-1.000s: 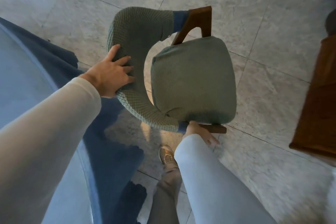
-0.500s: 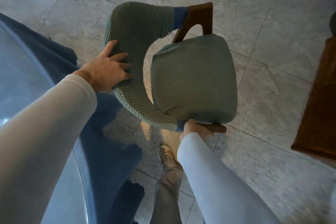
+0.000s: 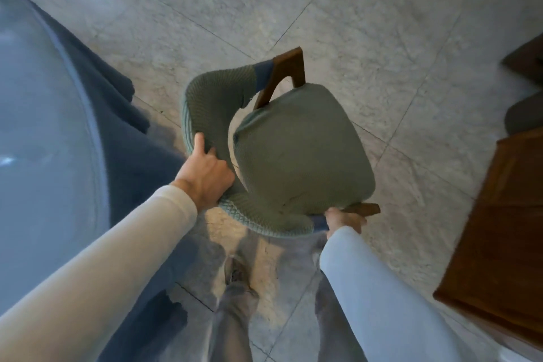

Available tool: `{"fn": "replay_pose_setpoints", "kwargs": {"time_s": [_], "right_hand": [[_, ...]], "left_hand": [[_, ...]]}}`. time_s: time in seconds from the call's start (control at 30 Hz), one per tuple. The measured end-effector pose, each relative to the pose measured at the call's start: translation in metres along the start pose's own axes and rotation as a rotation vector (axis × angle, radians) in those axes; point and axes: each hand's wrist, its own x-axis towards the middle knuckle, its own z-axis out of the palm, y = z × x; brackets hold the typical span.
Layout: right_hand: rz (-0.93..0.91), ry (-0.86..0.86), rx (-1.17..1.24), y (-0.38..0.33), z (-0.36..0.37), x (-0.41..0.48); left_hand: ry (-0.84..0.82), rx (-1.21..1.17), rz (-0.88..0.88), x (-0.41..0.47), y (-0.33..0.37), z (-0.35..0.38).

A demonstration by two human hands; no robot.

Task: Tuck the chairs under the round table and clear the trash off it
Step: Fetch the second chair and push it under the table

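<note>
Left hand (image 3: 205, 176) and right hand (image 3: 343, 219) grip chair (image 3: 299, 153).

Green knit chair (image 3: 296, 161), brown wood arm (image 3: 289, 67).

Chair (image 3: 296, 156): matt green knit cloth, polished brown wood arms. Floor (image 3: 396, 23) under me: smooth veined stone tile. Table (image 3: 38, 138): glossy top.

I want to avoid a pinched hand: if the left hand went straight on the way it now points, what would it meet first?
Probably the seat cushion, just beyond the curved backrest that the left hand grips. The depth across the gap is unclear.
</note>
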Motion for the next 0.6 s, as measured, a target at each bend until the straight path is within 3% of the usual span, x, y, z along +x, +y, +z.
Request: {"fn": "replay_pose_setpoints", "kwargs": {"time_s": [0.13, 0.6], "right_hand": [[-0.031, 0.002, -0.199, -0.041, -0.040, 0.007], [-0.553, -0.128, -0.653, -0.134, -0.088, 0.055]], "left_hand": [[-0.025, -0.196, -0.086, -0.025, 0.061, -0.021], [-0.186, -0.676, -0.452, -0.030, 0.275, -0.088]]}}
